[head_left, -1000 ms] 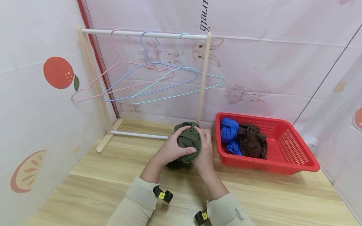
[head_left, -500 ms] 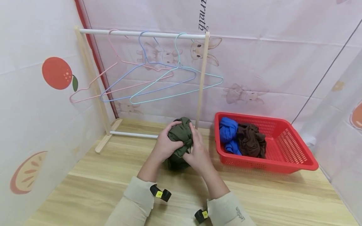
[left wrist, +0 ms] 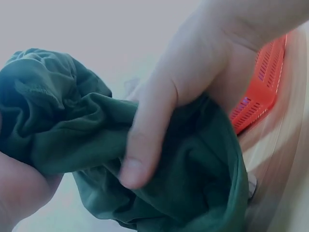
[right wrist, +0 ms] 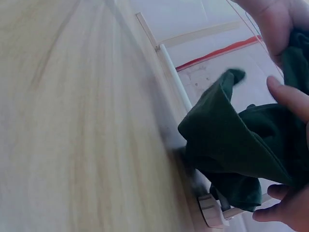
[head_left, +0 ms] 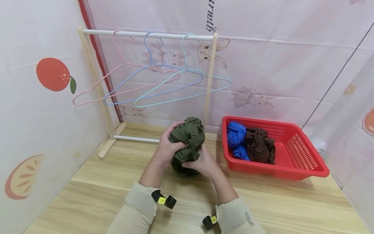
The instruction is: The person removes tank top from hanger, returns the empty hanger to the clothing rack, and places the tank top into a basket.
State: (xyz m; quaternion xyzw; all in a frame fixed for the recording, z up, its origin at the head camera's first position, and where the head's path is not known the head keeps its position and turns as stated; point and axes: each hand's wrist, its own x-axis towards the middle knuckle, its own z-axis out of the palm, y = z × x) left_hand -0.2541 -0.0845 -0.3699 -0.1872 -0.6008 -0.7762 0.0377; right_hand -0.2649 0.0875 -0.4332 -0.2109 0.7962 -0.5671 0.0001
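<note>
A bunched dark green cloth garment [head_left: 188, 138] is held up between both hands over the table, its exact kind hidden by the folds. On its left side the left hand [head_left: 166, 149] grips it, thumb lying across the front. Lower down on the right, the right hand [head_left: 204, 164] holds the cloth with its thumb in front and its other fingers mostly behind. In the left wrist view the right thumb presses on the green cloth [left wrist: 188, 164]. From the right wrist, a loose flap of the cloth [right wrist: 227, 135] hangs below the hands.
A rack with a white rail [head_left: 131, 33] stands behind, bearing a pink hanger [head_left: 99, 85], a blue hanger [head_left: 125, 81] and a mint hanger [head_left: 172, 101]. At right, a red basket [head_left: 304, 149] contains a blue cloth [head_left: 236, 135] and a brown cloth [head_left: 260, 146].
The green garment shifted left, then slightly back right, and has been turned in the hands. The right hand slid lower on it, and its thumb now shows in front.
</note>
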